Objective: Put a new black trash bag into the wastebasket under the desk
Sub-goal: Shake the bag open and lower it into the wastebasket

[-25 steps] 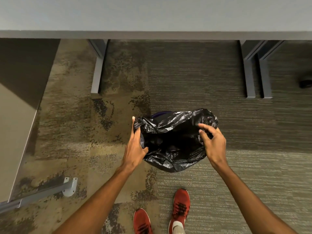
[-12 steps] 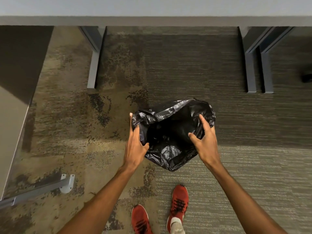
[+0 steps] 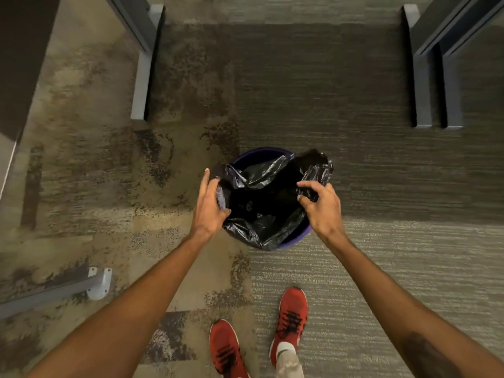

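Observation:
A round purple wastebasket (image 3: 257, 154) stands on the carpet in the middle of the view. A black trash bag (image 3: 261, 222) sits inside it, its mouth open and crumpled over parts of the rim. My left hand (image 3: 208, 208) grips the bag's left edge, thumb inside the opening. My right hand (image 3: 321, 205) pinches the bag's right edge, which sticks up above the rim. The purple rim shows at the far side and at the near right (image 3: 298, 240).
Grey desk legs stand at the far left (image 3: 141, 85) and far right (image 3: 436, 85). Another grey metal foot (image 3: 98, 282) lies at the near left. My red shoes (image 3: 290, 317) stand just short of the basket.
The view has dropped closer, and the desk top is out of frame. The bag's mouth is spread wider and the purple rim now shows. My right hand shifted from inside the opening to the bag's right edge.

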`<move>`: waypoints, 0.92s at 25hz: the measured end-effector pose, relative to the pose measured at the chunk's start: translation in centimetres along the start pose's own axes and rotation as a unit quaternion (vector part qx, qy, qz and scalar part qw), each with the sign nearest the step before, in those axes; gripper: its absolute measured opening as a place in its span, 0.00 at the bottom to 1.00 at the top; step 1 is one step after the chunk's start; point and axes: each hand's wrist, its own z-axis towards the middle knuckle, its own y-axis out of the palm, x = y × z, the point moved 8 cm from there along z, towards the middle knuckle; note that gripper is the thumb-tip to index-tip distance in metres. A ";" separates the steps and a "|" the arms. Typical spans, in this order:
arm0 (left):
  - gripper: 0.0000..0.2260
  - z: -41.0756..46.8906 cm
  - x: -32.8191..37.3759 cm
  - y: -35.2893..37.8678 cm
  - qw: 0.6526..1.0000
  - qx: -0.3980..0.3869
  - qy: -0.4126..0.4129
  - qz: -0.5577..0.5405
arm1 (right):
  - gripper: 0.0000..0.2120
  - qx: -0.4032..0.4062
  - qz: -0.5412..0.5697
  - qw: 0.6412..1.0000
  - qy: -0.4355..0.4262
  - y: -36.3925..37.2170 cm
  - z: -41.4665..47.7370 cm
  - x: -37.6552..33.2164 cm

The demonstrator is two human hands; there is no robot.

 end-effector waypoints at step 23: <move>0.44 -3.6 -7.1 6.4 1.000 0.001 -0.007 0.030 | 0.44 -0.093 0.028 0.991 0.094 3.8 -2.2 10.7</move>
